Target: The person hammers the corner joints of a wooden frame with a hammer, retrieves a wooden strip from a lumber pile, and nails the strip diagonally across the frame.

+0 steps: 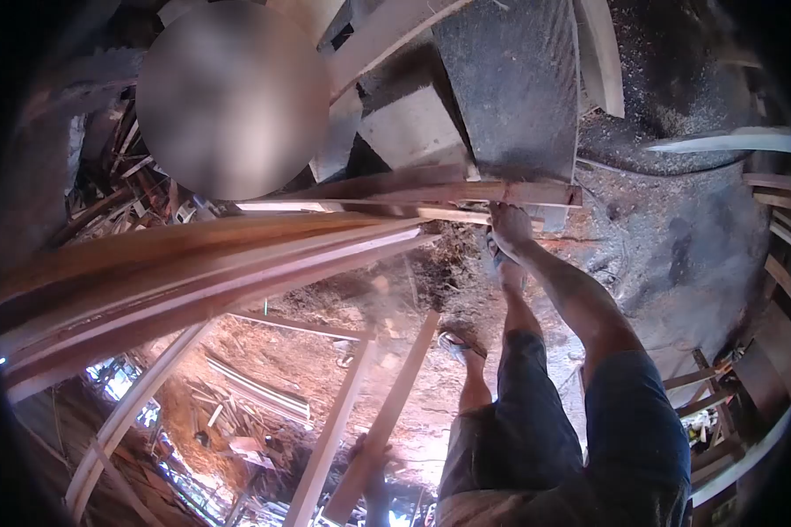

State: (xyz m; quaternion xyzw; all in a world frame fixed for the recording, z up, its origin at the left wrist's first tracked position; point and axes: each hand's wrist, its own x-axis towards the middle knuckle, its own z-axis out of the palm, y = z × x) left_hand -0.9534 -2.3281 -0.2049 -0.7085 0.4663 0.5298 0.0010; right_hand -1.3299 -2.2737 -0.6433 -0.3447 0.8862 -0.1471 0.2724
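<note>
My right hand (510, 230) is closed at the right end of long, thin wooden boards (448, 191), its fingers on the edge of a narrow strip. Lower down, my left hand (371, 453) is in shadow, wrapped round a flat wooden plank (404, 391) that slants up to the right. A second plank (334, 430) runs beside it on the left. Left of my right hand, a thick stack of long beams (211, 263) stretches to the left edge of the view.
Large panels (510, 88) stand at the top. My two sandalled feet (453, 344) are on dusty ground (571, 263). Scrap wood (141, 189) lies at the upper left, and more timber (773, 198) is at the right edge. A blurred disc covers part of the upper left.
</note>
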